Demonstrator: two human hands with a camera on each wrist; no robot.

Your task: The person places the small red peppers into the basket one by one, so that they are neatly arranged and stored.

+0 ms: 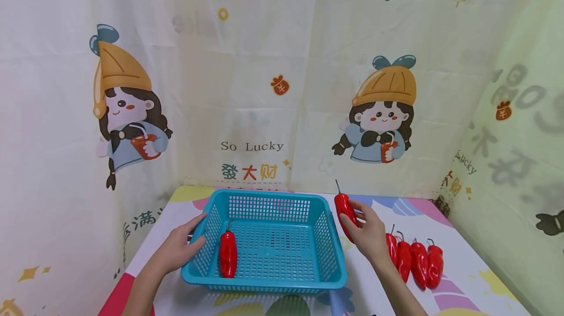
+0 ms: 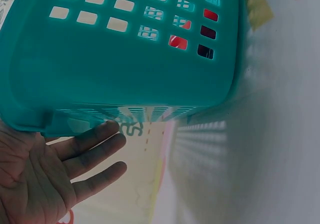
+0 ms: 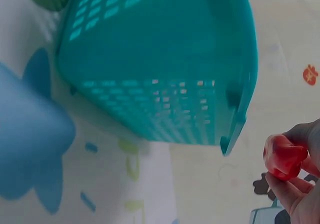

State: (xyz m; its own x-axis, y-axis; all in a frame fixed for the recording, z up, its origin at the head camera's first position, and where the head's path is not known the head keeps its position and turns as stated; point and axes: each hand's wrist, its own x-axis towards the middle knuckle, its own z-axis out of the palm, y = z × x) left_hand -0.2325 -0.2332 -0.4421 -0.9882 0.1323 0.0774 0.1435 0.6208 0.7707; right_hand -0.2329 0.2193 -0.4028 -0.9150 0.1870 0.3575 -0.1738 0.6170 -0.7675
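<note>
A turquoise plastic basket with lattice walls stands on the table, and one red chili pepper lies inside it at the left. At the basket's left rim is my left hand, its thumb over the edge and its other fingers outside, below the rim. My right hand pinches another red pepper between thumb and fingers, stem up, just beyond the basket's right rim. In the right wrist view the held pepper's rounded lower end shows. Several more red peppers lie in a row to the right, partly behind my right forearm.
A patterned cloth covers the table. Behind it hangs a cream curtain printed with cartoon figures and lettering, which also runs along both sides.
</note>
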